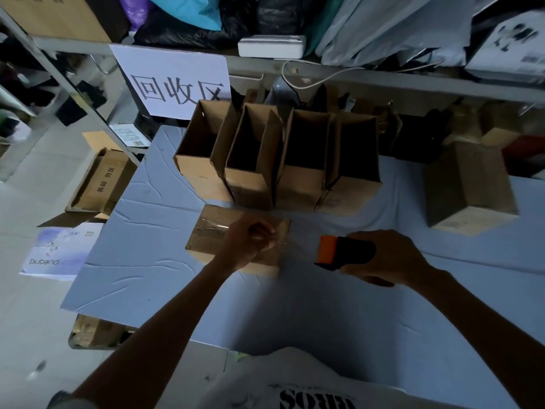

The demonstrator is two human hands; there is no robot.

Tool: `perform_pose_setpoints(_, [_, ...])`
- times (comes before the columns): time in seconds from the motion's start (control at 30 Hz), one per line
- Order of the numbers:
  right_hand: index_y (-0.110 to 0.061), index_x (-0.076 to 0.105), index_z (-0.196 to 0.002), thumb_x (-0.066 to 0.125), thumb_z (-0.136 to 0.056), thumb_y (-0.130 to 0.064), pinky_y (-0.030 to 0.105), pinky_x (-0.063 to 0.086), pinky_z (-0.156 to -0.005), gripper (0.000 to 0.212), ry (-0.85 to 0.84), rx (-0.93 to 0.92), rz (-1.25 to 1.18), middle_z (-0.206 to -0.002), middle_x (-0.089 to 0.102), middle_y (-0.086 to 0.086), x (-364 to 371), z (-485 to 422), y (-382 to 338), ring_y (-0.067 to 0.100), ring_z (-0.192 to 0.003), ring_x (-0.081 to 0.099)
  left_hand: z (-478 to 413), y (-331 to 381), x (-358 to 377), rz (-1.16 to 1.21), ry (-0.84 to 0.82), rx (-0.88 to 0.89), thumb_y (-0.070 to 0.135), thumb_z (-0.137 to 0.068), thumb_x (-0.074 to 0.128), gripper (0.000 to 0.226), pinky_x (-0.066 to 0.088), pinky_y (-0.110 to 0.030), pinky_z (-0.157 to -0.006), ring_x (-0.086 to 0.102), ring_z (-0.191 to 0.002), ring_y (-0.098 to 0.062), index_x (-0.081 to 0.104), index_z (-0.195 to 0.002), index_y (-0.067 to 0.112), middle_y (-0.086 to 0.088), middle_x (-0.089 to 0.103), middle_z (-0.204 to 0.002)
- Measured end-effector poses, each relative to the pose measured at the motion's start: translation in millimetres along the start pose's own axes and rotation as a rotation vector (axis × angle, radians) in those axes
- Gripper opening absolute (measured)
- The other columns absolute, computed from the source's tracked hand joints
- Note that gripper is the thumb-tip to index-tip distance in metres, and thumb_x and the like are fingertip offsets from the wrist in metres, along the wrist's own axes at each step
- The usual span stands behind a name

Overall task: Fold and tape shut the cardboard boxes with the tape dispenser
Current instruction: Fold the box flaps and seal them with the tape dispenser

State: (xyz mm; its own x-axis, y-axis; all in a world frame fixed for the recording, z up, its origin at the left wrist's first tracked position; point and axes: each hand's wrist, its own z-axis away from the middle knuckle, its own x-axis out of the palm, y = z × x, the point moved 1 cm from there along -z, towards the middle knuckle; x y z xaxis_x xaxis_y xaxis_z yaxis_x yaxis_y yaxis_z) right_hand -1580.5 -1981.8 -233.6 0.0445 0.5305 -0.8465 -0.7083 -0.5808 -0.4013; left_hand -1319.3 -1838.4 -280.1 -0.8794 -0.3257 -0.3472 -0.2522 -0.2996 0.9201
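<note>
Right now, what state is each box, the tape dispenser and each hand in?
Near box: lying flat, flaps closed, tape across top.
Four back boxes: upright, tops open.
Right box: top closed.
Tape dispenser: gripped by right hand, off the box.
Left hand: fingers curled, resting on near box.

**Packing corner of a stockroom**

Lined across the top of the frame with a grey metal shelf (427,84) piled with plastic mailer bags (383,31) and bundled goods. Marked at upper left by a paper sign (174,81) in large Chinese characters. Set at centre with a cloth-covered table (141,252) carrying a row of open cardboard boxes (253,184). Littered at left, on the floor, with a printed carton (103,184) and a leaflet (59,252).
</note>
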Motion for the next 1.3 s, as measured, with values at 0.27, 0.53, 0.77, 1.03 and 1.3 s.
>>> perform_pose_setpoints(0.27, [-0.032, 0.059, -0.108, 0.066, -0.06, -0.075, 0.024, 0.038, -0.065, 0.064, -0.022, 0.035, 0.253, -0.102, 0.064, -0.009, 25, -32, -32, 0.011, -0.084, 0.057, 2, 3, 3, -0.109, 0.013, 0.054, 0.001, -0.069, 0.08, 0.027, 0.055, -0.019, -0.069, 0.066, -0.078, -0.004, 0.064, -0.085, 0.017, 0.005, 0.067, -0.082])
perform_pose_setpoints(0.53, [-0.016, 0.054, -0.093, 0.077, -0.058, -0.06, 0.028, 0.039, -0.063, 0.061, -0.019, 0.044, 0.312, -0.093, 0.06, 0.003, 37, -66, -89, 0.021, -0.082, 0.06, 3, 2, 3, -0.032, 0.016, -0.021, 0.0, -0.071, 0.079, 0.024, 0.051, -0.012, -0.061, 0.065, -0.072, 0.004, 0.065, -0.083, 0.015, 0.008, 0.067, -0.077])
perform_pose_setpoints(0.77, [-0.016, 0.063, -0.099, 0.062, -0.085, -0.025, 0.029, 0.038, -0.069, 0.017, 0.03, 0.163, 0.436, -0.098, 0.065, 0.002, 53, -68, -109, 0.022, -0.093, 0.063, 3, 2, 2, -0.056, -0.002, -0.017, -0.001, -0.072, 0.079, 0.025, 0.054, -0.018, -0.066, 0.066, -0.074, 0.001, 0.065, -0.084, 0.015, 0.005, 0.068, -0.079])
perform_pose_setpoints(1.03, [-0.015, 0.052, -0.117, 0.053, -0.089, -0.053, 0.031, 0.033, -0.06, 0.048, 0.147, 0.279, 0.49, -0.103, 0.063, 0.005, 90, -35, -76, 0.022, -0.088, 0.064, 3, 3, 0, -0.104, 0.015, 0.042, -0.009, -0.071, 0.074, 0.028, 0.053, -0.015, -0.068, 0.061, -0.077, 0.004, 0.065, -0.084, 0.015, 0.009, 0.063, -0.081])
perform_pose_setpoints(1.3, [0.008, 0.03, -0.142, 0.064, -0.086, -0.01, 0.036, 0.052, -0.083, 0.069, 0.179, 0.207, 0.586, -0.124, 0.055, 0.027, 135, -5, -47, 0.036, -0.104, 0.058, 6, 2, 2, -0.054, 0.022, -0.005, -0.006, -0.069, 0.076, 0.029, 0.057, -0.035, -0.077, 0.064, -0.082, -0.012, 0.066, -0.086, 0.015, 0.002, 0.066, -0.085])
